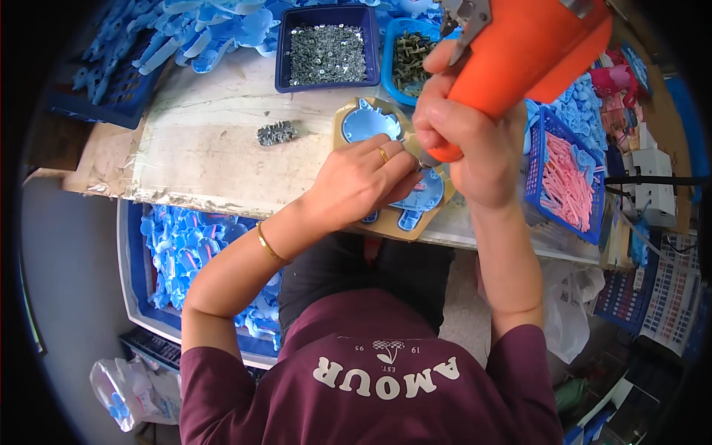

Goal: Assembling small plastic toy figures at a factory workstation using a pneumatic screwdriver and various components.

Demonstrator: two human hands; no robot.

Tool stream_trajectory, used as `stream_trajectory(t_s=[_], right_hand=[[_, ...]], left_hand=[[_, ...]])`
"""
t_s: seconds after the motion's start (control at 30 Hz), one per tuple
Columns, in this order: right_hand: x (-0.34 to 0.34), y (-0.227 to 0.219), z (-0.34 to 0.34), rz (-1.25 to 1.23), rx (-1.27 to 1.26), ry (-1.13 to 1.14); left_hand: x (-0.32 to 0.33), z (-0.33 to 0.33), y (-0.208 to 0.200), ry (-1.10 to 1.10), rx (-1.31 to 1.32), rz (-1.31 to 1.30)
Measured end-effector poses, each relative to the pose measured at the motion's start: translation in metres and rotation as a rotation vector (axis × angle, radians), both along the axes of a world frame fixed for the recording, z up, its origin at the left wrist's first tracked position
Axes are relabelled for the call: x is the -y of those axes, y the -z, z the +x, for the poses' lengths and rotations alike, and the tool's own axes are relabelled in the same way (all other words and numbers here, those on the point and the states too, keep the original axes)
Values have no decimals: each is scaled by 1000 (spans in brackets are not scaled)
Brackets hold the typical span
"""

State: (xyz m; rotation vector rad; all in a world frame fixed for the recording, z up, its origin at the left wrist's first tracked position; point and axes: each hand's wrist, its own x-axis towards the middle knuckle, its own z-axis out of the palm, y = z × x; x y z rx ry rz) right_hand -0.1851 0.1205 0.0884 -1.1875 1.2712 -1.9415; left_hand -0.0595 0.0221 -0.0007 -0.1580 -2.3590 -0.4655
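My right hand (463, 141) is wrapped round an orange power screwdriver (512, 59), which is tilted with its metal tip pointing down to the left. That tip reaches a blue plastic toy part (421, 194) lying in a tan holding board (400, 227) at the table's front edge. My left hand (363, 178) is closed over the same part, its fingertips bent down beside the screwdriver tip and partly hidden. Further back on the board sits a round blue shell with small ears (368, 122). Any screw under the tip is hidden by my fingers.
A dark blue bin of small screws (326, 55) and a light blue bin of brownish hardware (415, 59) stand behind the board. A clump of screws (276, 133) lies to the left. Blue parts (215, 33) heap at the back; a basket of pink strips (567, 178) stands right.
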Motion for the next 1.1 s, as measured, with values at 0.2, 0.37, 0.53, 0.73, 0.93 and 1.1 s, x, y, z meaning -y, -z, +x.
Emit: stream_trajectory(t_s=[0.2,0.37,0.53,0.73,0.93,1.1], right_hand=[[-8,-8,-7,-52,-13,-8],[-7,-16,3,34,-69,20],[-5,-6,-1,-85,-26,-18],[-5,-10,3,-17,-83,1],[-12,-7,-3,-17,14,-119],[-20,4,3,99,-18,50]], left_hand=[[1,3,2,48,48,59],[-4,3,-1,43,43,-37],[-6,2,-2,27,34,-65],[-11,3,-3,45,58,5],[-15,7,-3,30,126,40],[-15,6,-3,-4,144,55]])
